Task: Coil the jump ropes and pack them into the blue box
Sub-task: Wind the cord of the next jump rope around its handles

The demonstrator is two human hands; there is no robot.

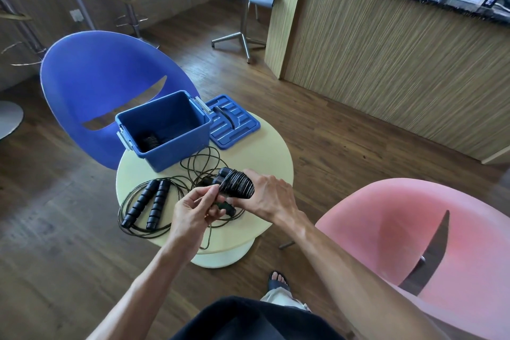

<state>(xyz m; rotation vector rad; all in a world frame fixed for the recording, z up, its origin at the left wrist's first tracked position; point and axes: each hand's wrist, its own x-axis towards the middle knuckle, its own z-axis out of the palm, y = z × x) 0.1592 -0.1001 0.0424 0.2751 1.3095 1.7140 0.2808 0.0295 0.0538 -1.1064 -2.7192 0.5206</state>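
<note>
My right hand [269, 196] grips a pair of black jump rope handles [237, 183] with thin black cord wound tightly around them. My left hand [193, 211] pinches the free end of that cord just left of the bundle. The open blue box [165, 130] stands at the back of the round cream table [270, 163], with one coiled rope [150, 142] in its bottom. Another jump rope [154, 201] with two ribbed black handles lies loose on the table's left side. A third set of dark handles [226, 207] lies partly hidden under my hands.
The blue lid [234, 121] lies flat to the right of the box. A blue chair [91, 91] stands behind the table and a pink chair [414, 229] to its right. Loose cord loops [201, 160] spread across the table. A wooden counter [400, 63] fills the far right.
</note>
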